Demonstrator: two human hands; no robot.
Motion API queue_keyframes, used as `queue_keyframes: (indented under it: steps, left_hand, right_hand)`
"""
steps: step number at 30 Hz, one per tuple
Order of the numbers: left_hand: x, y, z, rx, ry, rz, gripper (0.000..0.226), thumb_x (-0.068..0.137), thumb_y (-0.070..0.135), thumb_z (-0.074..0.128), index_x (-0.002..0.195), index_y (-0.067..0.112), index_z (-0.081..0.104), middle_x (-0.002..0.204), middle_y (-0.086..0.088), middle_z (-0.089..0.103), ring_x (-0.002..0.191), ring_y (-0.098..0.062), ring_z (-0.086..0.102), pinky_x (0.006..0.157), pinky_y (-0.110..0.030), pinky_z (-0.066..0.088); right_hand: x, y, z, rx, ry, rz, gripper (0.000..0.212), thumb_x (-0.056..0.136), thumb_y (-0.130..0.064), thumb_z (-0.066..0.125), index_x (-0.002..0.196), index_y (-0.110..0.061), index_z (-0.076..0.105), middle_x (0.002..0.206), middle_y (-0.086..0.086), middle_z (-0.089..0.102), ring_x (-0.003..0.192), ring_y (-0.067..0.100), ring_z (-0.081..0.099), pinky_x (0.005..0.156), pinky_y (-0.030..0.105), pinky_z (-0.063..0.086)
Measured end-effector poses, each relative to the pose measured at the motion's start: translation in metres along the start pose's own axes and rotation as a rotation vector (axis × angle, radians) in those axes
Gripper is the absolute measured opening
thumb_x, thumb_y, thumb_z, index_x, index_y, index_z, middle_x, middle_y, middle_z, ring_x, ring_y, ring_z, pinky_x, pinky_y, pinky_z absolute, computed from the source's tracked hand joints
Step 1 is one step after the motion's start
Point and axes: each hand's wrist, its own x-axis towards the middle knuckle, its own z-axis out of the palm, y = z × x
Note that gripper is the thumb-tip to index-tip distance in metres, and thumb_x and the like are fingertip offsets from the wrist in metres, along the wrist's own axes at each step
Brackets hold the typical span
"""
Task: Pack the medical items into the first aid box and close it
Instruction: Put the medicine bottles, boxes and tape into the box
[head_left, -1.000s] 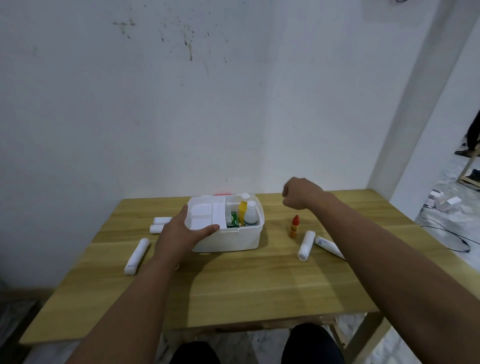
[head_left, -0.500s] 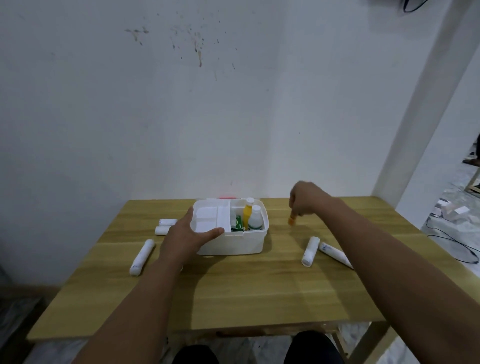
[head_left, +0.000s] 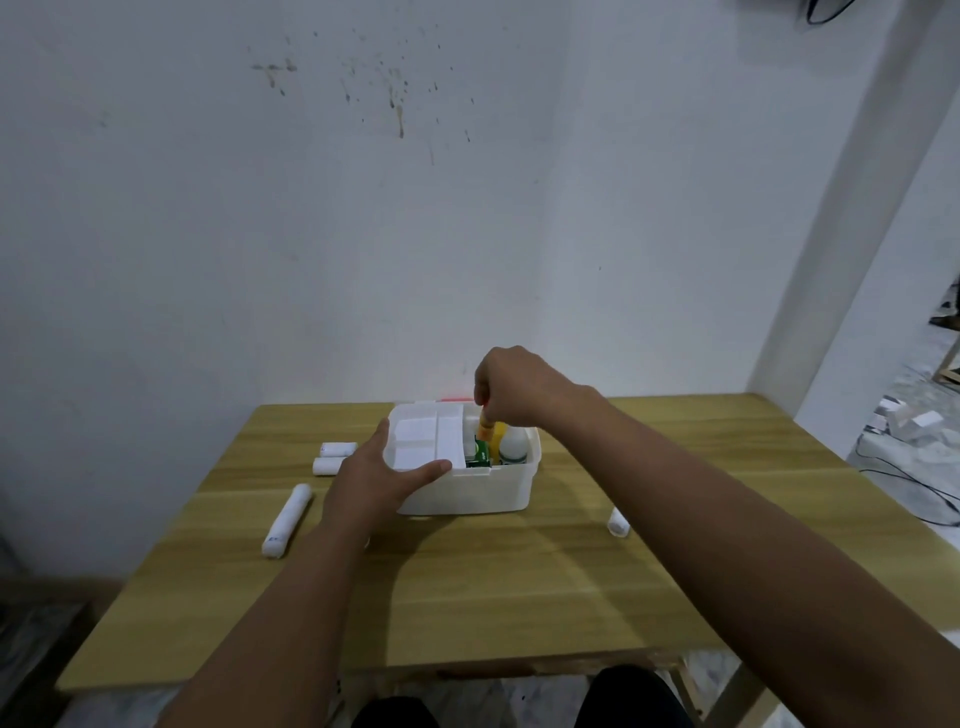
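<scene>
The white first aid box (head_left: 483, 491) stands open at the middle of the wooden table (head_left: 519, 597). A white tray insert (head_left: 423, 436) covers its left half. A green packet (head_left: 480, 453), a yellow bottle and a white bottle (head_left: 514, 448) stand in its right half. My left hand (head_left: 376, 480) grips the box's near left corner, thumb on the rim. My right hand (head_left: 511, 387) hovers over the box's right half, shut on a small orange dropper bottle (head_left: 487, 427) that hangs just above the opening.
A long white bandage roll (head_left: 287, 520) lies left of the box, with two short white rolls (head_left: 332, 457) behind it. The end of another white roll (head_left: 618, 521) shows right of the box, beside my right forearm. A wall rises behind the table.
My right hand picked up the orange dropper bottle from the table right of the box and carried it left, over the box's open right half. My left hand stayed on the box.
</scene>
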Motion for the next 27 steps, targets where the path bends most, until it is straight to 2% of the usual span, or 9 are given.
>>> queue_keyframes:
  steps: [4,6,10,13,15,18,21,25,27]
  left_hand:
    - [0.0,0.002,0.001,0.012,0.009,0.001,0.117,0.065,0.08,0.075,0.161,0.034,0.026,0.154,-0.002,0.051,0.133,-0.028,0.052,0.085,-0.04,0.054]
    - [0.0,0.001,0.002,0.019,0.015,0.005,0.115,0.068,0.076,0.077,0.162,0.033,0.026,0.153,-0.003,0.051,0.132,-0.028,0.052,0.083,-0.039,0.054]
    - [0.0,0.001,0.001,0.027,0.014,-0.004,0.117,0.065,0.08,0.075,0.161,0.034,0.025,0.152,-0.003,0.053,0.131,-0.028,0.053,0.088,-0.043,0.057]
    - [-0.001,0.001,0.001,0.016,0.021,0.005,0.115,0.066,0.078,0.076,0.16,0.034,0.027,0.149,-0.003,0.055,0.129,-0.027,0.054,0.086,-0.041,0.056]
    - [-0.002,0.002,0.001,0.006,0.028,0.019,0.112,0.069,0.074,0.078,0.16,0.034,0.028,0.148,-0.003,0.055,0.128,-0.027,0.054,0.082,-0.037,0.054]
    - [-0.002,0.003,0.002,0.001,0.032,0.027,0.109,0.07,0.071,0.079,0.16,0.034,0.028,0.148,-0.003,0.055,0.128,-0.026,0.055,0.079,-0.034,0.05]
    - [-0.002,0.0,0.001,-0.011,0.038,0.028,0.111,0.067,0.076,0.077,0.159,0.037,0.029,0.146,-0.001,0.057,0.126,-0.025,0.055,0.081,-0.037,0.054]
    - [-0.002,-0.001,0.001,-0.021,0.034,0.023,0.113,0.067,0.076,0.077,0.16,0.035,0.029,0.149,-0.002,0.055,0.13,-0.027,0.053,0.086,-0.041,0.054]
    - [-0.001,-0.001,0.002,-0.031,0.031,0.01,0.115,0.067,0.075,0.078,0.162,0.034,0.027,0.153,-0.003,0.052,0.133,-0.028,0.051,0.088,-0.043,0.054]
  right_hand:
    - [0.003,-0.012,0.018,-0.114,-0.069,-0.003,0.011,0.083,-0.002,0.074,0.083,-0.011,0.067,0.089,0.007,0.069,0.081,0.022,0.067,0.075,0.035,0.061]
    - [0.004,-0.014,0.029,-0.156,-0.09,0.002,0.025,0.085,0.0,0.069,0.071,-0.014,0.055,0.081,0.006,0.063,0.073,0.02,0.062,0.064,0.03,0.054]
    - [0.005,-0.014,0.045,-0.241,-0.132,0.013,0.032,0.084,0.004,0.066,0.07,-0.014,0.044,0.073,0.005,0.051,0.06,0.016,0.049,0.052,0.026,0.04]
    - [0.006,-0.011,0.052,-0.268,-0.169,0.031,0.018,0.087,0.002,0.062,0.082,-0.011,0.052,0.073,0.002,0.045,0.071,0.02,0.053,0.06,0.029,0.044]
    - [0.009,-0.01,0.055,-0.245,-0.194,0.05,0.012,0.088,-0.004,0.062,0.092,-0.014,0.058,0.081,0.002,0.056,0.083,0.022,0.059,0.073,0.031,0.052]
    - [0.01,-0.012,0.058,-0.208,-0.194,0.081,0.007,0.086,-0.011,0.062,0.085,-0.018,0.059,0.089,0.0,0.064,0.091,0.024,0.065,0.086,0.04,0.059]
    - [0.011,-0.013,0.056,-0.201,-0.22,0.091,0.015,0.085,-0.009,0.061,0.076,-0.018,0.054,0.08,-0.001,0.058,0.088,0.024,0.065,0.081,0.037,0.059]
    - [0.008,-0.012,0.05,-0.18,-0.207,0.096,0.02,0.082,-0.001,0.069,0.079,-0.013,0.053,0.078,0.002,0.057,0.069,0.018,0.057,0.06,0.029,0.051]
    - [0.008,-0.012,0.043,-0.144,-0.17,0.088,0.018,0.08,-0.001,0.075,0.085,-0.01,0.061,0.082,0.005,0.064,0.069,0.017,0.059,0.06,0.029,0.053]
